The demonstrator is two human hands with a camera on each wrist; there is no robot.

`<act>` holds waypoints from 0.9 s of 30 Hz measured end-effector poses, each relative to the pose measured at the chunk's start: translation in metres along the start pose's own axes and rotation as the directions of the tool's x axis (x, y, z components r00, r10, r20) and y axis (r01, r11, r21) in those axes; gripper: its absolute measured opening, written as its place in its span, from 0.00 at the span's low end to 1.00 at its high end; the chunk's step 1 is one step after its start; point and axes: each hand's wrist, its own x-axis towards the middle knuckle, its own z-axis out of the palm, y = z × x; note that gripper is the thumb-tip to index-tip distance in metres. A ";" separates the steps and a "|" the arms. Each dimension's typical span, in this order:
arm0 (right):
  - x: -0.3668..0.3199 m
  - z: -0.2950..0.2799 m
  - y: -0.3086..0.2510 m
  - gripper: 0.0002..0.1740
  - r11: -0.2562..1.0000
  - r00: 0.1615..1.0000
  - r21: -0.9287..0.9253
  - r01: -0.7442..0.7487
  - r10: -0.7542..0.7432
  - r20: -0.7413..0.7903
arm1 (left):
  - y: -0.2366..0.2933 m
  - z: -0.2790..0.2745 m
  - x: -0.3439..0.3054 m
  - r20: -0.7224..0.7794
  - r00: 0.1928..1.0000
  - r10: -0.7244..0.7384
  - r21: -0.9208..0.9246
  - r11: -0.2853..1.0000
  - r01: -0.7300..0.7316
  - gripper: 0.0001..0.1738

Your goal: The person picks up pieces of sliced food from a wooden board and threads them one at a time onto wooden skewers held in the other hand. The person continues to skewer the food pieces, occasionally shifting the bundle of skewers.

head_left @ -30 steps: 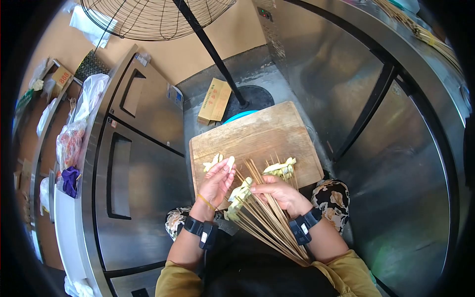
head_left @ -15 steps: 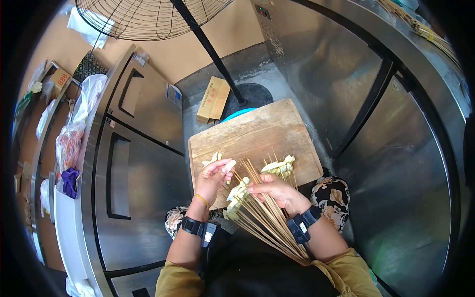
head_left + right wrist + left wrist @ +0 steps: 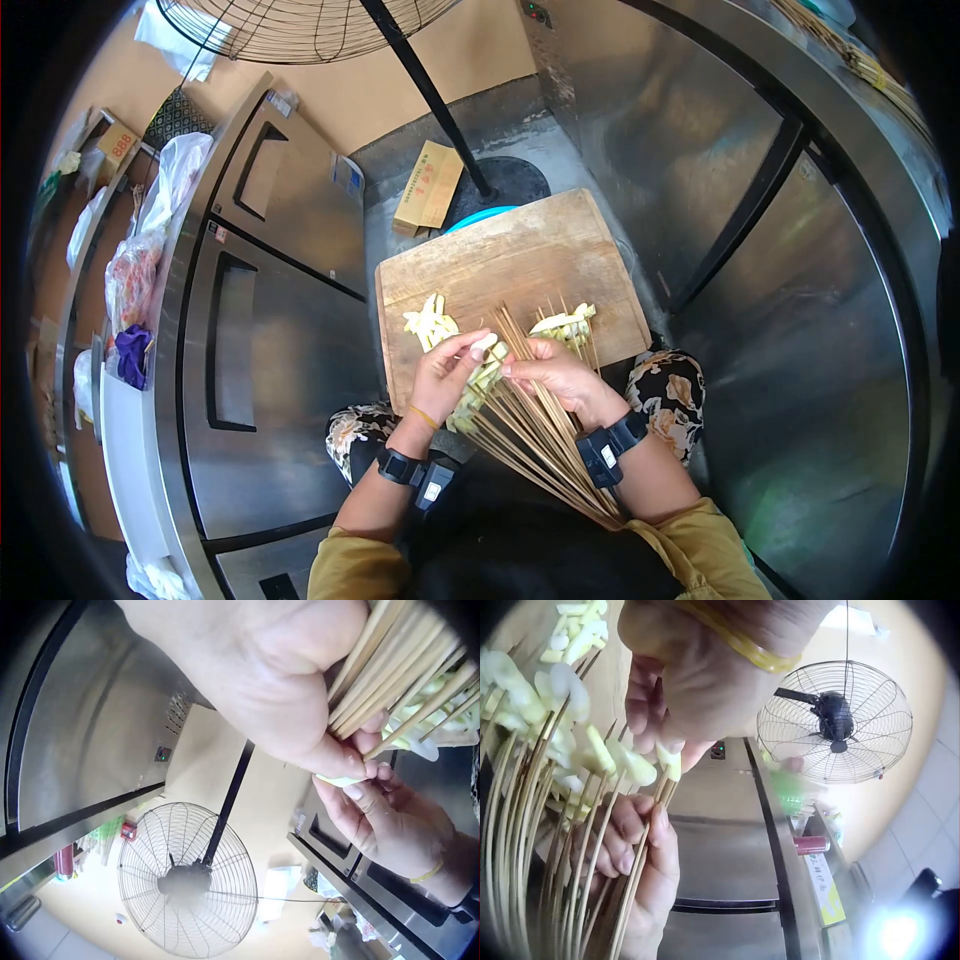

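Pinching pale piece (image 3: 484, 344) at tips of thin sticks (image 3: 552, 440), left hand (image 3: 441, 380) sits just beside right hand (image 3: 568, 380), which grips sticks, fingers curled, long axis slanting forward-left.

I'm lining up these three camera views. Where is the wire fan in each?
Head: fan cut off by the top edge, left of centre.
Left wrist: fan at upper right.
Right wrist: fan at lower left.
Shared landmark: left hand, yellow band at its wrist.
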 end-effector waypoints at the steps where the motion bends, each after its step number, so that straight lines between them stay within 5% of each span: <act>1: 0.001 0.000 0.001 0.06 0.999 1.000 -0.020 0.029 -0.029 -0.005 | -0.003 0.002 0.000 -0.026 1.000 0.018 0.011 1.000 -0.017 0.16; 11: -0.013 -0.001 -0.008 0.10 0.983 0.979 -0.124 0.136 -0.152 -0.133 | -0.035 0.012 0.014 -0.139 0.979 0.148 0.332 0.938 -0.095 0.14; 14: -0.015 -0.006 -0.013 0.10 0.990 0.990 -0.041 0.138 -0.139 -0.026 | -0.052 0.012 0.016 -0.141 0.978 0.152 0.287 0.952 -0.107 0.13; 17: -0.007 -0.008 -0.010 0.09 0.998 0.999 -0.030 0.047 -0.046 0.020 | -0.035 0.014 0.015 -0.106 0.978 0.179 0.463 0.879 -0.111 0.11; 21: -0.001 -0.008 -0.004 0.08 1.000 0.999 -0.002 -0.027 0.027 -0.017 | -0.051 -0.006 0.025 -0.083 0.989 0.125 0.146 0.983 -0.112 0.09; 24: 0.000 0.000 -0.004 0.08 0.999 0.997 0.027 -0.024 0.026 -0.068 | -0.046 -0.035 0.031 -0.191 0.960 0.206 0.239 0.958 -0.158 0.10; 27: 0.000 -0.004 -0.004 0.08 0.994 0.999 0.101 -0.038 0.038 0.002 | -0.066 -0.069 0.039 -0.287 0.940 0.183 0.474 0.880 -0.027 0.11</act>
